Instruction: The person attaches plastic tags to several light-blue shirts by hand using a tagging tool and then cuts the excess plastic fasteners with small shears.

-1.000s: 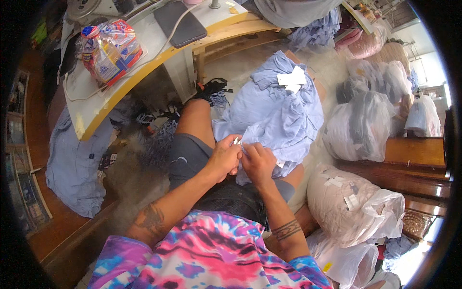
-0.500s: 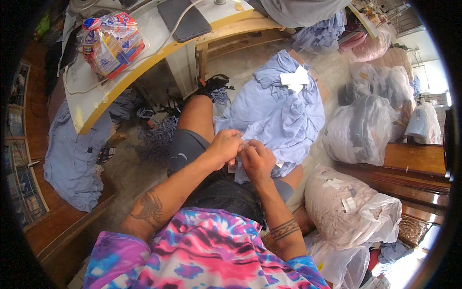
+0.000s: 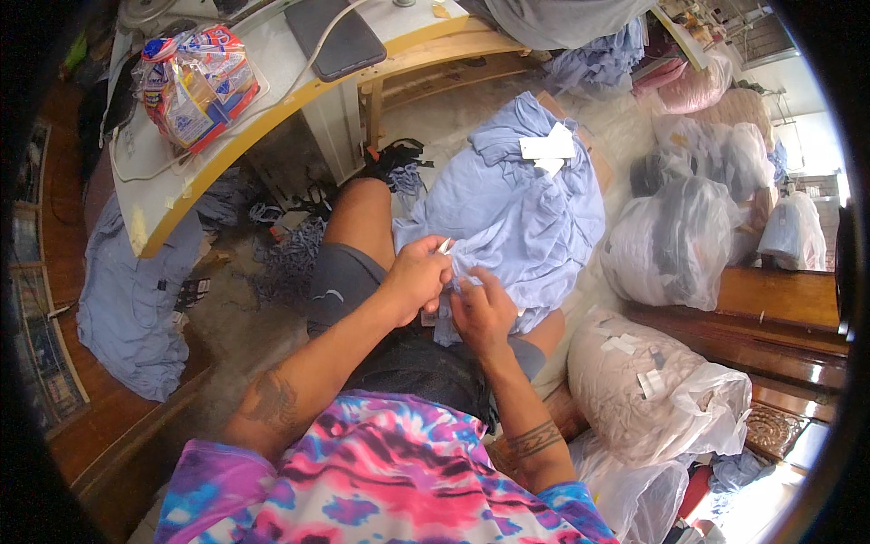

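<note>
My left hand (image 3: 420, 279) is closed around a small tool, and only its pointed silvery tip (image 3: 444, 245) sticks out past the thumb. Just to its right, my right hand (image 3: 483, 310) has bent fingers at the near edge of a light-blue garment (image 3: 507, 208), with a fold of the cloth at its thumb and fingertips. The garment lies bunched in a heap in front of my knees, partly on my lap. White tags (image 3: 547, 145) rest on its far part. What the fingers pinch is partly hidden.
A white table (image 3: 263, 100) with a yellow edge curves across the far left, bearing a bag of bread (image 3: 195, 86) and a dark tablet-like slab (image 3: 333, 41). Blue cloth (image 3: 136, 299) lies at the left. Stuffed clear plastic bags (image 3: 671, 240) and a beige bundle (image 3: 625, 381) crowd the right.
My hands, together before, have drawn slightly apart. The silvery tip now shows clearly above the left hand, and the right hand's fingers have loosened and lifted a little.
</note>
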`<state>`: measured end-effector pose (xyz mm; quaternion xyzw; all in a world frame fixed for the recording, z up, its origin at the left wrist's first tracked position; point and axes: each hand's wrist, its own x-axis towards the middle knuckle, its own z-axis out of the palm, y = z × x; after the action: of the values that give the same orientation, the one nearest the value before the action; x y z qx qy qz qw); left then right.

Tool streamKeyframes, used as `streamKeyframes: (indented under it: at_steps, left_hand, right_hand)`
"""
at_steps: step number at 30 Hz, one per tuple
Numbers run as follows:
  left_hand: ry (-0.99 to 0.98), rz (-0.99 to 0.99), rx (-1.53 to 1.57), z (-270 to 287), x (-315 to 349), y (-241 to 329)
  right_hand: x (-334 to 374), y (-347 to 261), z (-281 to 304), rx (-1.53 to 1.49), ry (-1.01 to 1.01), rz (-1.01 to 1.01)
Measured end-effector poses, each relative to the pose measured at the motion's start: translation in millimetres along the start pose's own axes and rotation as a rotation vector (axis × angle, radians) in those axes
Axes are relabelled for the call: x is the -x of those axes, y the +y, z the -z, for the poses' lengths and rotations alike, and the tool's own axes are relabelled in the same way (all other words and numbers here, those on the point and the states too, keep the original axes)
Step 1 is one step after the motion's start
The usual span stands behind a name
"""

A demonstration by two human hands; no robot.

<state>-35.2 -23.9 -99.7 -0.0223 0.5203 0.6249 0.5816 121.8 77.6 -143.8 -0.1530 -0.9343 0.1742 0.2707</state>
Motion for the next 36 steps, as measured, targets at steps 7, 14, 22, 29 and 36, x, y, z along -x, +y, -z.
streamKeyframes:
  at_steps: [7,14,22,29,36]
  left_hand:
    - [-0.007,-0.204,-0.103,-16.3,29.8,-6.3]
    - [-0.002,0.004,0.131,-9.2,20.7,-3.1]
    - [-0.024,0.186,0.196,2.2,7.4,6.6]
    - [-0.126,0.269,0.241,4.7,-2.5,14.3]
    - [-0.132,0.33,0.309,10.5,-9.3,15.2]
  right_hand:
    - [-27.9,-9.7,8.0,0.103,-0.01,-0.058]
    - [-27.4,-3.4,13.8,0.097,0.012,0.133]
    - [-30.7,1.9,18.3,0.141,0.001,0.261]
    - [-28.9,13.2,25.4,0.125,0.006,0.281]
    - [-27.2,12.5,39.0,0.117,-0.017,0.315]
